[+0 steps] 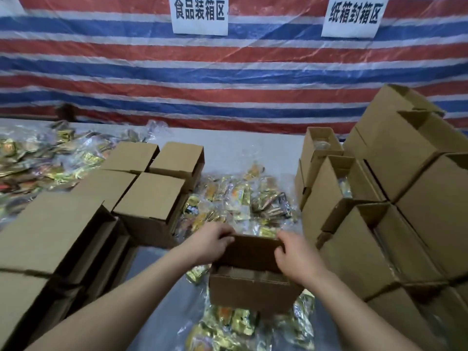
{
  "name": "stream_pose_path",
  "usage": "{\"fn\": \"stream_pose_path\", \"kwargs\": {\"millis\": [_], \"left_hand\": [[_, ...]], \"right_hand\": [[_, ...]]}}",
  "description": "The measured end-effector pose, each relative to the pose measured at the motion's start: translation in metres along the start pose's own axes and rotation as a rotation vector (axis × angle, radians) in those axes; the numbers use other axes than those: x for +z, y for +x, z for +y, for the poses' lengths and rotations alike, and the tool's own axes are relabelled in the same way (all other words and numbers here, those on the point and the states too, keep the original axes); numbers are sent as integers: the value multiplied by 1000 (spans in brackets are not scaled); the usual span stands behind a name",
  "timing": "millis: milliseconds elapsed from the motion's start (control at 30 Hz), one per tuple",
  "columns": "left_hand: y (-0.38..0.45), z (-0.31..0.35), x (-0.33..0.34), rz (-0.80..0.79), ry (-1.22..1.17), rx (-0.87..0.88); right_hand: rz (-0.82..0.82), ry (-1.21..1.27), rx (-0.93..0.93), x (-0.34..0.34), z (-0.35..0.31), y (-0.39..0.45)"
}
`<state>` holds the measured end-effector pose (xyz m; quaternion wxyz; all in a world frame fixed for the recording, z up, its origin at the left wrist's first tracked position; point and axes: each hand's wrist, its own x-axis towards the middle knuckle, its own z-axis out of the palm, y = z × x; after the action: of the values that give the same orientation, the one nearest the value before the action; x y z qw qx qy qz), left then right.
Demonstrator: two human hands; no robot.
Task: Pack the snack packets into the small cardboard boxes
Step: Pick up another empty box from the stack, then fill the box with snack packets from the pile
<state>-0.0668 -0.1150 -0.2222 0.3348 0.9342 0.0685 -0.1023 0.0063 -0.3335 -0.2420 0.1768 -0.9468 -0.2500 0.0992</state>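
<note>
Step in hand: I'm at the small box (253,287) in front of me, working its far flap (249,249); I judge this is opening it up or closing it, can't tell which.
Left hand (211,245): fingers curled over the flap's left corner, pinching it.
Right hand (295,257): same grip on the right corner.
Box: sits on the tabletop (243,145), on top of loose snack packets (235,317).
Inside: too dark to see whether it's filled.
Packets: main heap (243,201) just beyond the box.
Next move: if it's empty, fold the flap back and reach for that heap.
Surroundings: closed boxes (149,193) left, stacked boxes (395,193) right.
</note>
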Motion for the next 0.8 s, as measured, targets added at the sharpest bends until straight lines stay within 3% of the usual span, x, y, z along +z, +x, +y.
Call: {"fn": "stream_pose_path", "kwargs": {"millis": [233, 333, 433, 800], "left_hand": [[-28, -44, 75, -96, -55, -82], [-43, -62, 100, -67, -91, -96], [-51, -73, 111, -8, -131, -83], [-48, -78, 113, -24, -99, -29]], "right_hand": [[-100, -23, 38, 77, 13, -44], [-121, -63, 31, 101, 11, -57], [-95, -110, 28, 107, 7, -62], [-110, -100, 30, 107, 6, -64]]}}
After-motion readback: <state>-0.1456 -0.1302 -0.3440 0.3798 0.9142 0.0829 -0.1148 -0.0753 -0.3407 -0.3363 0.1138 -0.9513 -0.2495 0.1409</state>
